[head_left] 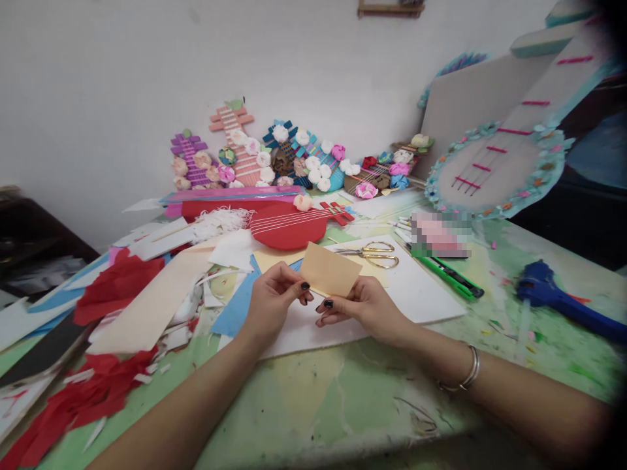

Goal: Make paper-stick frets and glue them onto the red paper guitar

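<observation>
A small tan paper rectangle (329,268) is held up above a white sheet (421,294) in the middle of the table. My left hand (274,297) pinches its lower left edge with dark-nailed fingertips. My right hand (365,305) pinches its lower right edge. A silver bangle (467,373) sits on my right wrist. Gold-handled scissors (375,254) lie on the white sheet just behind the paper.
A green utility knife (453,277) and a blue glue gun (553,297) lie to the right. Red paper scraps (115,287), a cream sheet (151,303) and a red paper guitar (291,225) crowd the left and middle. Flower-decorated paper instruments (274,160) lean on the wall.
</observation>
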A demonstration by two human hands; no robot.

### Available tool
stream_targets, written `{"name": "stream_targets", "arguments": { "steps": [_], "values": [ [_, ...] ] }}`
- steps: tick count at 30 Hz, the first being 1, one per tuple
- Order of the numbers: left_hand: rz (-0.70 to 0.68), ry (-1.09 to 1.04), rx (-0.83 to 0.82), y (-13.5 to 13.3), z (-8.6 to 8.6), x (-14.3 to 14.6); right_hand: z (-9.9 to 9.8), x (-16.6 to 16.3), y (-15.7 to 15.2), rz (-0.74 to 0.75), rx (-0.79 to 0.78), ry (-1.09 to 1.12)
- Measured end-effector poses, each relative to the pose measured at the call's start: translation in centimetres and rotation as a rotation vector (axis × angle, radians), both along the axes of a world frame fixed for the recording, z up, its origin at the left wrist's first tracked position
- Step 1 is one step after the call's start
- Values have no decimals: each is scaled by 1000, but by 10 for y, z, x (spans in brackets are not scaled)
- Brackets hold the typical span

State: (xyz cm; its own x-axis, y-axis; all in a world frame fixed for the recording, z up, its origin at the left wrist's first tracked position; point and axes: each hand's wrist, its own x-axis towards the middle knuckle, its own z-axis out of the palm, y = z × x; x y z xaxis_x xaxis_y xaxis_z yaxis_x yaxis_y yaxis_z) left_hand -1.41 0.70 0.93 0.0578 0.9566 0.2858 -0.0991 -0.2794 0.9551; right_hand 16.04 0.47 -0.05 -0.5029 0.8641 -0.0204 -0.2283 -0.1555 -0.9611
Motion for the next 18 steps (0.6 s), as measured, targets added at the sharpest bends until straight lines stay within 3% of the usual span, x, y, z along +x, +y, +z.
{"name": "stream_targets", "arguments": {
  "steps": [10, 18],
  "values": [
    [11, -163, -104, -1, 2, 3, -3, -5, -5, 32, 56, -76],
    [37, -163, -174, 0, 1, 2, 1, -2, -5, 62, -29, -14]
  ]
}}
